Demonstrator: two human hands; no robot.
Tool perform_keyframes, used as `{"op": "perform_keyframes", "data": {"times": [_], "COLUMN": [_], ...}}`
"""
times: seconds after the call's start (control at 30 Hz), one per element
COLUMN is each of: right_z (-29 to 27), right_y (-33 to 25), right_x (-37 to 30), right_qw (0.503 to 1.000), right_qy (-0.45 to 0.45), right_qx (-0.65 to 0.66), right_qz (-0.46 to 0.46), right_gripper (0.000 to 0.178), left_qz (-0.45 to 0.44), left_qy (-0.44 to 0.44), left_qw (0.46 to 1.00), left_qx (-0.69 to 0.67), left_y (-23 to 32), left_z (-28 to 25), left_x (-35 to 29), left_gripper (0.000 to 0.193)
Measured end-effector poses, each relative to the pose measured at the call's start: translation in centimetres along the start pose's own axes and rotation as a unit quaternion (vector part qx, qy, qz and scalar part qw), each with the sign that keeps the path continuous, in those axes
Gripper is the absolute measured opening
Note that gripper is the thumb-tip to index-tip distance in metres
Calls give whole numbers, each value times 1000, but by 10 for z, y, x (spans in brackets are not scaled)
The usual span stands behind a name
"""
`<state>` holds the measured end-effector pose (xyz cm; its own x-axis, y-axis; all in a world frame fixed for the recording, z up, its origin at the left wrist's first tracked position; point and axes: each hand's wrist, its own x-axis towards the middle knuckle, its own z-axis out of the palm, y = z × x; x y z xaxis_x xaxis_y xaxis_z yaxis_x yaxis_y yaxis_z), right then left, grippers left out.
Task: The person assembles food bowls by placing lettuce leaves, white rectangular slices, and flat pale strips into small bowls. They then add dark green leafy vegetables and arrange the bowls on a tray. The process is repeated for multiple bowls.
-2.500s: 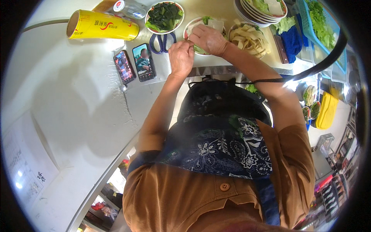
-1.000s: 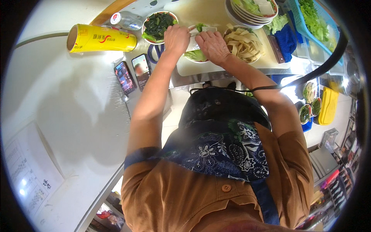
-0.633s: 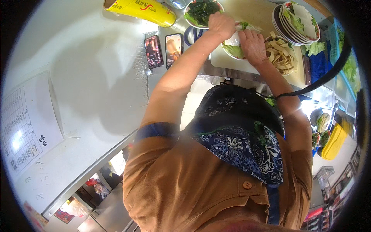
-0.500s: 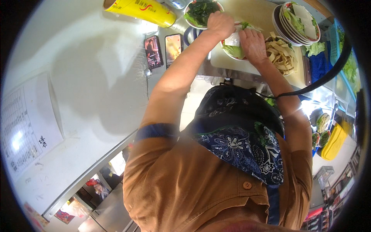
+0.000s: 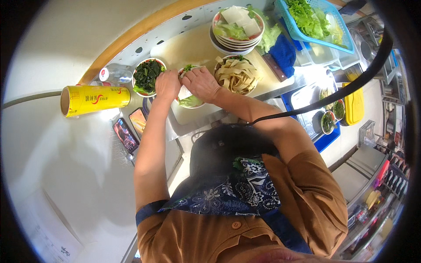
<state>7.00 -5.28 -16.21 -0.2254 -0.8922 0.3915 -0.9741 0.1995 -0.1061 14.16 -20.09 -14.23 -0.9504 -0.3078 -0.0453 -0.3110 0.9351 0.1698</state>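
Fingers (image 5: 186, 80): curled; what is gripped cannot be told.
Left hand (image 5: 167, 86): held knuckles-up.
Right hand (image 5: 202, 85): slanted leftward, back upward.
Lettuce bowl (image 5: 197, 106): partly covered by both, between dark greens (image 5: 147, 76) and beige strips (image 5: 237, 75).
Forearms (image 5: 151, 140): stretched forward, angled inward.

Bright overall. Soft shadow on table (image 5: 105, 210), lower left. White glare on tray (image 5: 303, 98), right of centre. Edges bow, corners black. Haze blurs apron (image 5: 223, 193).
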Motion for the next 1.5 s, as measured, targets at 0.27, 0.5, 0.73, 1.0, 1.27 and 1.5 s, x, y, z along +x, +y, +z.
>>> {"op": "perform_keyframes", "data": {"times": [0.27, 0.5, 0.73, 1.0, 1.27, 1.5], "right_z": [-49, -107, -106, -86, -76, -66], "right_y": [25, 134, 169, 198, 213, 225], "right_x": [8, 49, 48, 43, 42, 47], "right_qw": [999, 968, 980, 958, 974, 970], "right_qy": [21, -6, 87, 18, -55, -57], "right_qx": [-27, -104, 5, -193, -160, -159], "right_qz": [-7, 228, 181, 212, 153, 172], "right_gripper": [19, 23, 23, 20, 43, 53], "left_qz": [-48, 0, -18, -6, 10, -4], "left_qy": [-28, -20, -38, 38, 141, 124], "left_qw": [997, 996, 992, 995, 988, 990], "left_qx": [-57, -86, -116, -95, -62, -60], "left_y": [4, -3, -6, -1, 28, 40], "left_z": [-5, -5, -6, 2, 11, 24], "left_x": [0, 7, 7, 1, -52, -58], "left_gripper": [14, 16, 18, 25, 55, 65]}}
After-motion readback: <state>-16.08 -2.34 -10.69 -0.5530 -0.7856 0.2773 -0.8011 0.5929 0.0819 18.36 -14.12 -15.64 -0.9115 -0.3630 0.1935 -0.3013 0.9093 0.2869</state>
